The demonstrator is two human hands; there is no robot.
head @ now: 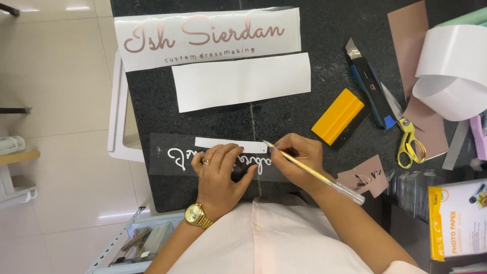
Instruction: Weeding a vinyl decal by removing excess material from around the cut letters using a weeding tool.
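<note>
Left hand point(219, 175) flat, fingers spread, pinning dark vinyl strip point(167, 158) to bench point(284, 122); right hand point(299, 157) pinching weeding pen point(314, 173) (thin, light). Film likely flimsy, tear-prone; best held at edges.

The left hand point(220, 170) covers the middle of the white script on the dark strip point(167, 155), so those letters cannot be read. The pen's point(314, 172) tip is too small to make out. The white roll point(451, 71) and photo paper pack point(456, 220) run off the right edge.
</note>
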